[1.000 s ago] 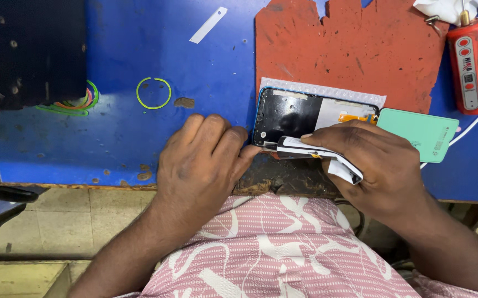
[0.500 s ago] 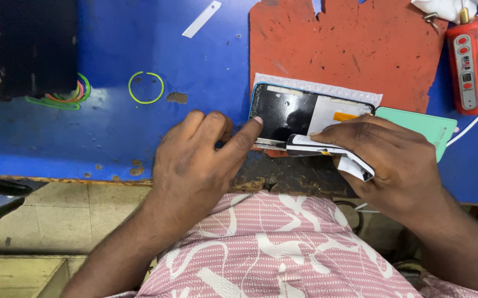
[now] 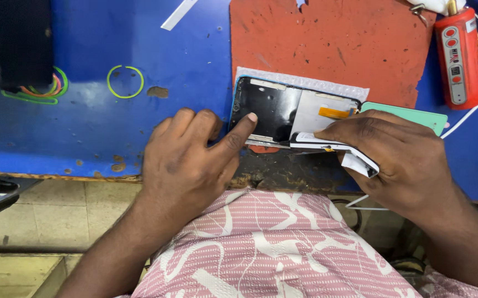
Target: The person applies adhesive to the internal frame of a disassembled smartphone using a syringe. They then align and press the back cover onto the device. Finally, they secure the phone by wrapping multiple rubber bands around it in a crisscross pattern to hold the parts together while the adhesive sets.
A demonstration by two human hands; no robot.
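An opened phone screen assembly (image 3: 283, 110), black with a silver plate and an orange flex strip, is tilted up on a strip of bubble wrap (image 3: 305, 83) at the front of the red mat (image 3: 327, 44). My left hand (image 3: 189, 160) presses its thumb tip on the dark glass near the lower left edge. My right hand (image 3: 399, 154) pinches the assembly's lower right edge together with a folded white paper strip (image 3: 354, 157).
A green card (image 3: 415, 116) lies right of the phone. A red cylinder-shaped tool (image 3: 459, 55) stands at the far right beside a white cable (image 3: 470, 113). Green and orange rubber bands (image 3: 123, 81) lie left on the blue bench (image 3: 112, 127). A white strip (image 3: 178, 14) lies at the back.
My left thumb has stretched out and moved up onto the phone's glass. The phone assembly has tipped up a little more. My right hand keeps its grip.
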